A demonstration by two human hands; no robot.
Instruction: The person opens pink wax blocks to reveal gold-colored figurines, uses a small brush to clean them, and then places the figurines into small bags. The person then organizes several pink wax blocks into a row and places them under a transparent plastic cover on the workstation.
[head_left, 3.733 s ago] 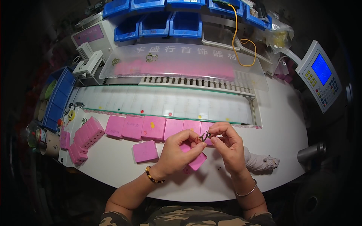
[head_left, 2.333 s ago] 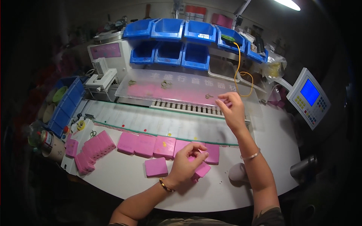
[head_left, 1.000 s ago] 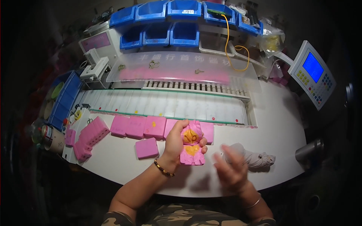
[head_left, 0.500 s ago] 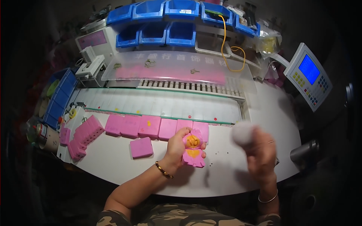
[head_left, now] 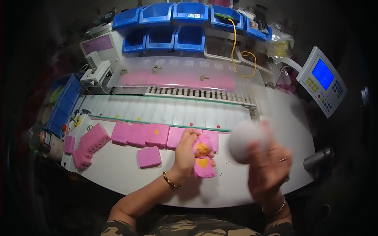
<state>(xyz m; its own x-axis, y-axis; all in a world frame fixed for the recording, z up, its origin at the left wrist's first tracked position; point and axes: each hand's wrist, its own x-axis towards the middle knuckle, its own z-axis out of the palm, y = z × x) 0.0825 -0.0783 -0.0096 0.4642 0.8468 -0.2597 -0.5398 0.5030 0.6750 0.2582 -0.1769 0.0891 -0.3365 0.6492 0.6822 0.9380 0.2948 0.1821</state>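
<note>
A pink rubber mold (head_left: 202,170), with yellow-orange patches on its inner faces, lies spread apart in my left hand (head_left: 186,155). The fingers of that hand curl round its edges and a thumb rests at the top. To the right of the mold, my right hand (head_left: 271,167) is raised above the table, gripping a white round pouch-like ball (head_left: 243,142). Motion smears the ball and the fingers, so its material is hard to make out. The ball and the mold are apart.
A row of pink mold blocks (head_left: 137,134) stands behind my left hand, with a single block (head_left: 149,157) in front. More are stacked at left (head_left: 94,139). A glass-edged conveyor strip (head_left: 165,110) crosses behind. A control panel (head_left: 323,82) stands right; blue bins (head_left: 157,13) hang above.
My right hand with the white ball has moved left, closer to the mold. The mold's faces look paler now. My left hand stays nearly where it was.
</note>
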